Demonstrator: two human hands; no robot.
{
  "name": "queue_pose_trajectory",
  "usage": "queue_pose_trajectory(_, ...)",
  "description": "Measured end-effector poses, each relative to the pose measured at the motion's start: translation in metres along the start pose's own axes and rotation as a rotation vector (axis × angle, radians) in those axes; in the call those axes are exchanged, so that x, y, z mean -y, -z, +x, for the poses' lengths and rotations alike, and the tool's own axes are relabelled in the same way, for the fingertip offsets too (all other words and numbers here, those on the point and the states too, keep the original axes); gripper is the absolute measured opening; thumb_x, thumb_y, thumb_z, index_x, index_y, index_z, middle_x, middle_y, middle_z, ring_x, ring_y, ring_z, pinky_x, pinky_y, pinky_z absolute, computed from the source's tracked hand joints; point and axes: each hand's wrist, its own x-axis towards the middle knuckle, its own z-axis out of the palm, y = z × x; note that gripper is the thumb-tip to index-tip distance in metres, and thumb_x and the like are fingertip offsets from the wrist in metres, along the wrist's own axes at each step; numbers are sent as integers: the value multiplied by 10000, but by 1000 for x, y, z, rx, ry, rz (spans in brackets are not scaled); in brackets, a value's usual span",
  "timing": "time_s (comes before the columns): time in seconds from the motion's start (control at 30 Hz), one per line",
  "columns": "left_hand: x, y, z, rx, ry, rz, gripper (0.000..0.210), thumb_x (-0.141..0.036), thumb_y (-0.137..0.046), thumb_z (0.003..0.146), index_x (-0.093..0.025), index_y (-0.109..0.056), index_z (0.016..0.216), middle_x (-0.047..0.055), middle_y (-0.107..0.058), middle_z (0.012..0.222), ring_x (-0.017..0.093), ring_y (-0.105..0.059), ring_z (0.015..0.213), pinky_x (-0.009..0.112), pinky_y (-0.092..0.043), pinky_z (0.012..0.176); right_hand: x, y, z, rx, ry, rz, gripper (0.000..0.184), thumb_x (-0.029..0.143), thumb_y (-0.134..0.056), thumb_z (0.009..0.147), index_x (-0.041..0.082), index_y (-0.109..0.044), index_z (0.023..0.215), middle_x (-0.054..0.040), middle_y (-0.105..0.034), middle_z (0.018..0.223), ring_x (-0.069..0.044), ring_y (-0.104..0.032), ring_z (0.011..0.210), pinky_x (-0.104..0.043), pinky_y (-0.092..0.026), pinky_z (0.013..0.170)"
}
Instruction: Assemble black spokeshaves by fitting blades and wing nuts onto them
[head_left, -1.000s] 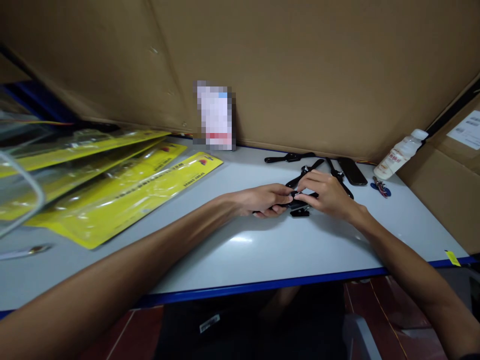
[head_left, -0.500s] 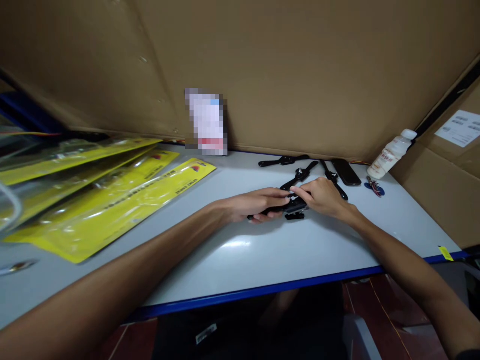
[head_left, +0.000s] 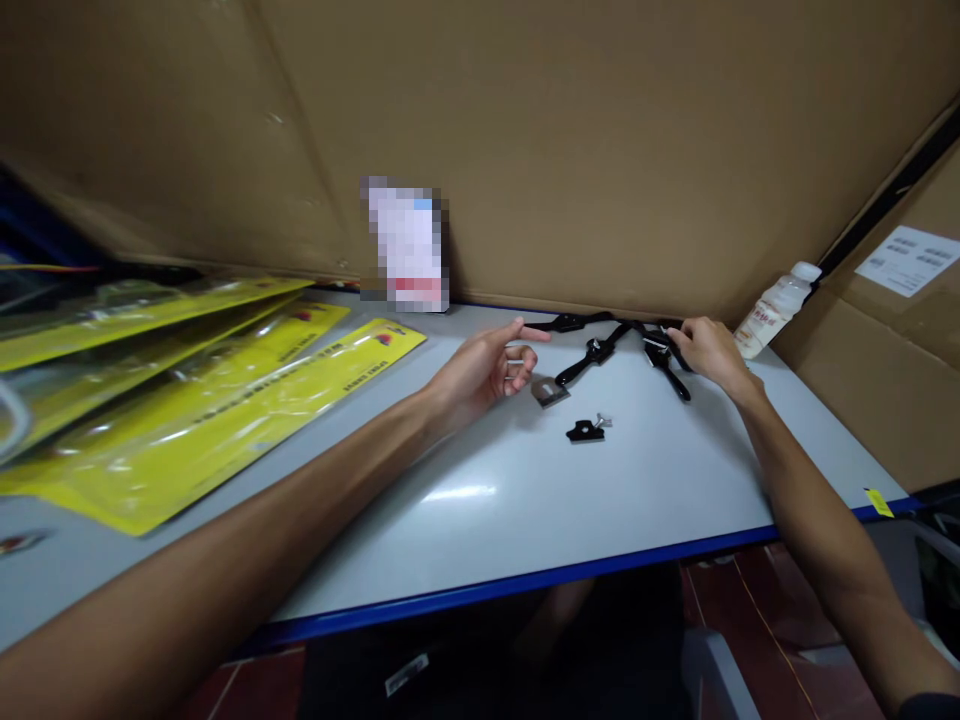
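Observation:
My left hand (head_left: 499,365) is open above the table, index finger stretched out and the others loosely curled, holding nothing. Just right of its fingers is a small flat metal blade (head_left: 551,392). A black clamp piece with a thumbscrew (head_left: 586,431) lies nearer the front edge. At the right, my right hand (head_left: 709,348) is closed on the end of a black spokeshave body (head_left: 655,336), partly hidden by the fingers. That body overlaps another spokeshave (head_left: 677,382). Two more spokeshaves, one in the middle (head_left: 596,352) and one behind it (head_left: 568,322), lie beside them.
Yellow spokeshave packages (head_left: 300,400) with clear plastic cover the table's left side. A white bottle (head_left: 776,310) leans near the back right corner. A blurred-out upright object (head_left: 412,245) stands against the cardboard wall (head_left: 570,150). The table has a blue front edge (head_left: 487,595).
My hands have parted. My right hand carried the spokeshave body right and back, over the phone's place. My left hand let go and moved slightly left; the blade now shows beside it.

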Motion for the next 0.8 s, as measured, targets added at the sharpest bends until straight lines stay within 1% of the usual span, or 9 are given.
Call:
queue_pose_trajectory(0.13,-1,-1,-1,-49,-26,-17,288,-346,-509,978,-107,-668,961,-25,-534,537,67,-456,360,149,-346,344,-2,7,-4,-19,-55,-85,357,359,-471,980,146,-757,963,-180,-756,999,-290,-687,900,-319,-396,663)
queue_pose_trajectory(0.33,0,2,1,-86,-52,-3,268,-307,-490,975,-108,-669,963,-28,-518,556,62,-448,374,146,-350,358,-1,10,-8,9,-77,-146,395,329,-438,997,81,-740,1053,-258,-723,1082,-342,-685,993,-354,-440,735)
queue_pose_trajectory(0.43,1,2,0,-95,-68,15,265,-297,-476,974,-112,-664,952,-30,-506,555,65,-440,377,149,-339,355,-1,7,-8,28,-54,-130,378,336,-454,997,84,-732,1039,-254,-724,1074,-339,-687,978,-350,-435,723)
queue_pose_trajectory(0.5,1,1,0,-110,-82,34,267,-293,-466,972,-112,-658,935,-32,-498,551,64,-434,379,152,-334,357,0,5,-7,45,-19,-81,353,363,-490,989,99,-719,1032,-222,-735,1030,-318,-689,941,-337,-432,707)
queue_pose_trajectory(0.57,0,0,-1,-128,-113,54,239,-273,-476,954,-114,-649,912,-33,-495,550,65,-429,387,156,-330,362,2,4,-8,76,46,-10,303,376,-568,951,118,-705,1032,-178,-742,1004,-288,-684,923,-314,-430,697)
queue_pose_trajectory(0.63,0,-1,-1,-153,-151,89,156,-202,-504,903,-120,-636,891,-50,-452,523,69,-412,391,163,-318,369,7,3,-10,116,117,44,259,324,-651,887,128,-692,1051,-154,-739,1028,-268,-676,935,-291,-430,686)
queue_pose_trajectory(0.7,0,2,-1,-211,-191,177,124,-124,-506,838,-136,-623,878,-72,-386,492,80,-392,392,176,-302,377,15,1,-15,175,160,51,276,233,-678,834,119,-682,1085,-166,-731,1062,-268,-675,933,-282,-430,665)
queue_pose_trajectory(0.73,1,4,0,-253,-218,248,151,-95,-500,809,-150,-616,889,-74,-381,493,88,-397,402,185,-302,386,19,0,-18,211,170,45,286,190,-667,818,110,-683,1093,-178,-729,1060,-271,-679,914,-284,-428,649)
queue_pose_trajectory(0.8,2,9,1,-341,-260,389,263,-51,-498,758,-191,-597,957,-56,-462,563,107,-457,473,199,-332,431,29,-1,-25,278,174,38,280,128,-640,792,93,-700,1063,-198,-732,1009,-276,-687,844,-294,-421,611)
